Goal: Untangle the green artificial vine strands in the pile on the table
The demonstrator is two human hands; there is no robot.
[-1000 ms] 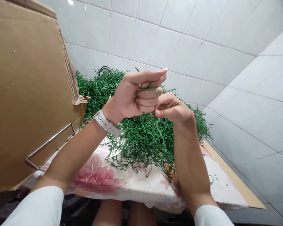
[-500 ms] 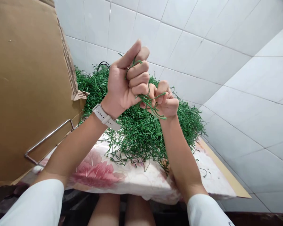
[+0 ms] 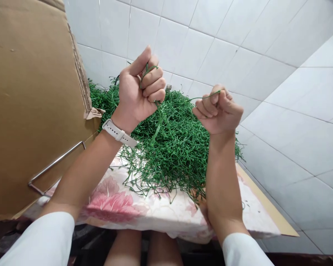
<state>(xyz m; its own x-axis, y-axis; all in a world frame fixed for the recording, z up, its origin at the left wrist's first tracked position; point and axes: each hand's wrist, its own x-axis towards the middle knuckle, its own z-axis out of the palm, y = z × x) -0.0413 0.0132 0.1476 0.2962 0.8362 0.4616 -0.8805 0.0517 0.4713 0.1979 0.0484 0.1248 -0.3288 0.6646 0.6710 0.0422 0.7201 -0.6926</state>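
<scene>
The left grip (image 3: 140,88) is clenched around thin green stems (image 3: 158,123), their number hidden by the fingers. The right grip (image 3: 218,109) pinches one visible green stem (image 3: 197,98). Beyond them, one tangled stem heap (image 3: 180,147), too dense to count, hides the far edge of the flower-patterned surface (image 3: 166,212). At left, one cardboard panel (image 3: 30,111) is cut off.

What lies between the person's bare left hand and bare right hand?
Between the left hand and right hand, the head view shows a tangled green heap of thin strands, backed by white rectangular wall tiles.
</scene>
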